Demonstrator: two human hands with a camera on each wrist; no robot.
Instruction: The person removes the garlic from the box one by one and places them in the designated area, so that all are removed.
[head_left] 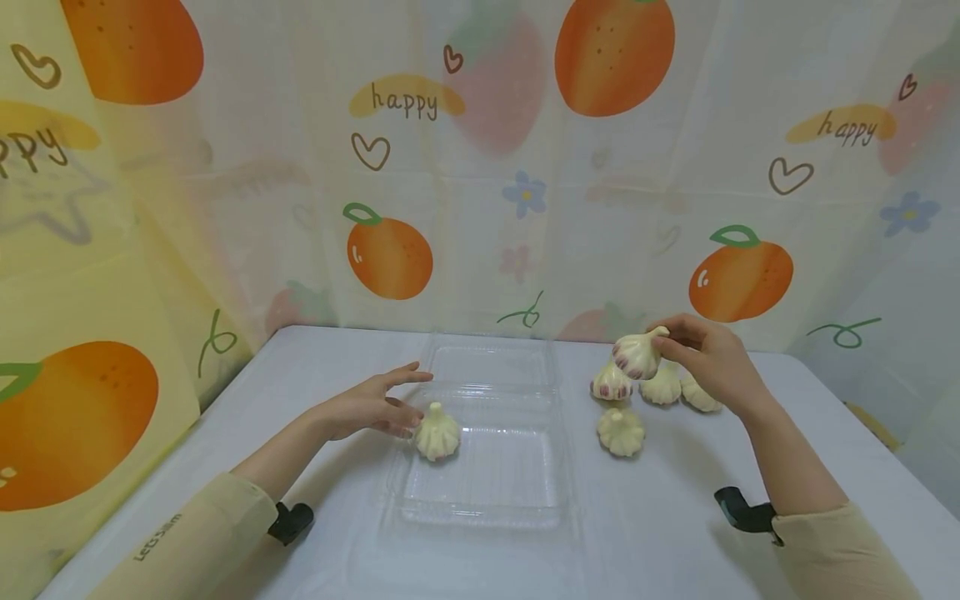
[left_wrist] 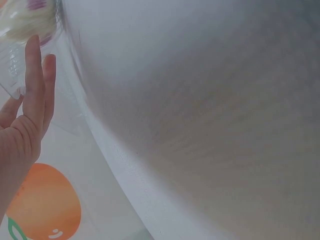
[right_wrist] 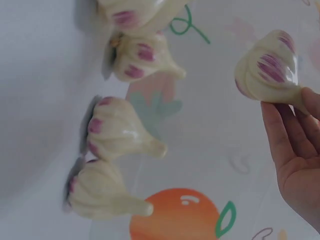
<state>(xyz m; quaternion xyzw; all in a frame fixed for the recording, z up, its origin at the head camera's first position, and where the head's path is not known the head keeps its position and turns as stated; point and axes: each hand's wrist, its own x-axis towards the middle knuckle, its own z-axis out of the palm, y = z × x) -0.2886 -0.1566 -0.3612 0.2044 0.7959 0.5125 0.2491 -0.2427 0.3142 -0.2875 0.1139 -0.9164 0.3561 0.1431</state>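
My right hand [head_left: 708,358] pinches a white garlic bulb [head_left: 636,357] with purple streaks by its stem, holding it above the other bulbs. In the right wrist view the thumb and fingers of the right hand [right_wrist: 300,165] are on the stem end of the held garlic bulb [right_wrist: 267,70]. An open clear plastic box [head_left: 495,475] lies in the middle of the table, with one garlic bulb [head_left: 437,433] at its left side, stem up. Beside that bulb my left hand [head_left: 363,408] has its fingers extended, fingertips right at the bulb; the left wrist view shows straight fingers [left_wrist: 35,80].
On the white table [head_left: 660,533], several more garlic bulbs stand to the right of the box, including a front one [head_left: 621,432] and a rear one [head_left: 662,387]. A fruit-printed curtain [head_left: 465,250] hangs behind the table's back edge.
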